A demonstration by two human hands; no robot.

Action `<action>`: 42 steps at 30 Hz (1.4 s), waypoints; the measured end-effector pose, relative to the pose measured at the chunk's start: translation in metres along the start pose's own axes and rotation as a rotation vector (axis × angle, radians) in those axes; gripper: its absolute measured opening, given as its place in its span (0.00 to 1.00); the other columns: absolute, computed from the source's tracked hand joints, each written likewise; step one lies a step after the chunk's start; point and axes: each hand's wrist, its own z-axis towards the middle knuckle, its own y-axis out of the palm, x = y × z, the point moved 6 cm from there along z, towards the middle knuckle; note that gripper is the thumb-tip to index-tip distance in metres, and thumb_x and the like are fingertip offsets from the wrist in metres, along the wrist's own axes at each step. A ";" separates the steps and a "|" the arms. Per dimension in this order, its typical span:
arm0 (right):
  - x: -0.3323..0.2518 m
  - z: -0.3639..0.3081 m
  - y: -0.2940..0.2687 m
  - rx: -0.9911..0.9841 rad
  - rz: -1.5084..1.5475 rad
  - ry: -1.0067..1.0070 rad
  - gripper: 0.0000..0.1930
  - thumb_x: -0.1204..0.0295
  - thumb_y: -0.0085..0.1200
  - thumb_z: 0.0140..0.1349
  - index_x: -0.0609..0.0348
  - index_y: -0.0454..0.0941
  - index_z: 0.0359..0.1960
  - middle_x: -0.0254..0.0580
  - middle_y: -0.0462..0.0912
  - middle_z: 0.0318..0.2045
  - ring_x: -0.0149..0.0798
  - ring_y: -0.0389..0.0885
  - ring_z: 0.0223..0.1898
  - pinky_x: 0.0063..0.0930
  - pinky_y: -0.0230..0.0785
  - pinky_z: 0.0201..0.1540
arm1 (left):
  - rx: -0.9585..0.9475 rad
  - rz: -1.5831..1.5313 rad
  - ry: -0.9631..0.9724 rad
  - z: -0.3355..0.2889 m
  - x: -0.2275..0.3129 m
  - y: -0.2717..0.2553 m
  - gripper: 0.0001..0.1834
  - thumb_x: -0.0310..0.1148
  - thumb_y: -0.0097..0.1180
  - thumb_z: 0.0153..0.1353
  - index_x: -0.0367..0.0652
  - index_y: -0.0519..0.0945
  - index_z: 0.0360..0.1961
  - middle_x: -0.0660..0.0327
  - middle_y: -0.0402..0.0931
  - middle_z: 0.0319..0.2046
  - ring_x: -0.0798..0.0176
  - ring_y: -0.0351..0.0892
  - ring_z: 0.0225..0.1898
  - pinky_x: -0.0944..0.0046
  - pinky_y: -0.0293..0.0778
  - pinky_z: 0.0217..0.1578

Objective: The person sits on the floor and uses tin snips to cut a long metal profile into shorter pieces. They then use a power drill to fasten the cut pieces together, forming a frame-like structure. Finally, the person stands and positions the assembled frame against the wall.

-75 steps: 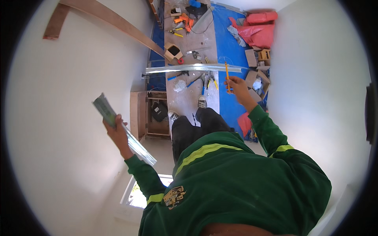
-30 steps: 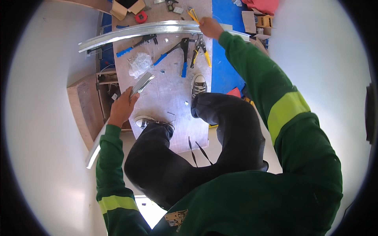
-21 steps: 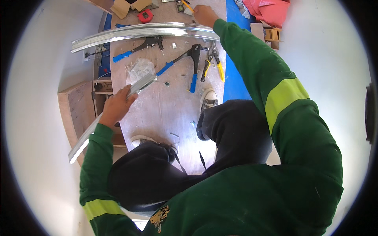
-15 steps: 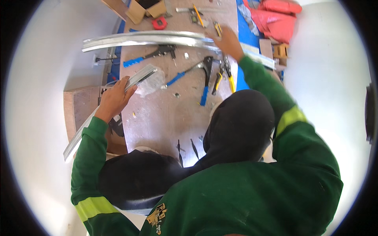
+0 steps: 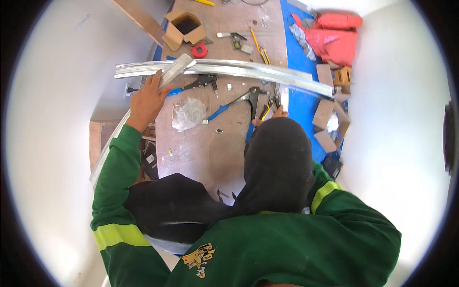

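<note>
My left hand (image 5: 146,103) is closed around a long silver metal channel (image 5: 178,70), which runs back past my left forearm. Its far end overlaps more metal channels (image 5: 229,68) lying crosswise on the table. At the table's right side, my right hand (image 5: 279,114) is at the handles of yellow-and-black tin snips (image 5: 276,95), fingers and thumb around them. My raised dark knee (image 5: 279,158) hides part of that hand. Just left of it lies a blue-handled hand riveter (image 5: 252,98). Another blue-handled riveter (image 5: 203,81) lies partly beneath the channels.
A clear plastic bag (image 5: 189,115) of small parts rests on the wooden table (image 5: 210,148). Farther back are an open cardboard box (image 5: 184,28), a red tape measure (image 5: 199,50) and a square (image 5: 235,38). Boxes (image 5: 330,122) and red fabric (image 5: 334,43) lie at right on blue sheeting.
My right hand has left the crosswise channels and come nearer, to the snips. My left hand has carried its channel forward until the end overlaps the others. The view has shifted.
</note>
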 end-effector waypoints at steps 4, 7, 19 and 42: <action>0.018 0.008 0.004 -0.131 0.011 -0.002 0.44 0.63 0.70 0.67 0.57 0.63 0.82 0.55 0.78 0.70 0.54 0.76 0.73 0.58 0.73 0.71 | 0.081 0.045 0.041 0.005 0.014 -0.027 0.38 0.62 0.51 0.80 0.49 0.69 0.80 0.51 0.83 0.59 0.39 0.89 0.52 0.42 0.85 0.47; 0.025 0.005 -0.017 -0.174 0.031 -0.005 0.43 0.64 0.69 0.67 0.57 0.64 0.82 0.54 0.78 0.70 0.53 0.77 0.72 0.57 0.74 0.71 | 0.178 0.072 0.101 0.006 0.025 -0.049 0.37 0.61 0.55 0.79 0.49 0.71 0.78 0.52 0.82 0.52 0.43 0.89 0.48 0.44 0.85 0.44; 0.050 -0.011 -0.052 -0.373 0.580 0.005 0.39 0.71 0.64 0.68 0.57 0.66 0.80 0.52 0.81 0.68 0.51 0.81 0.69 0.55 0.77 0.70 | 0.313 0.010 0.156 -0.008 0.033 -0.084 0.38 0.66 0.52 0.79 0.48 0.74 0.76 0.54 0.87 0.48 0.47 0.92 0.43 0.49 0.87 0.38; -0.336 -0.060 -0.384 -0.400 0.947 -1.279 0.46 0.75 0.67 0.63 0.67 0.60 0.83 0.62 0.68 0.79 0.53 0.66 0.82 0.40 0.56 0.83 | 0.445 -0.614 0.125 0.038 0.060 -0.326 0.42 0.69 0.50 0.80 0.43 0.76 0.74 0.47 0.85 0.54 0.48 0.86 0.56 0.54 0.78 0.59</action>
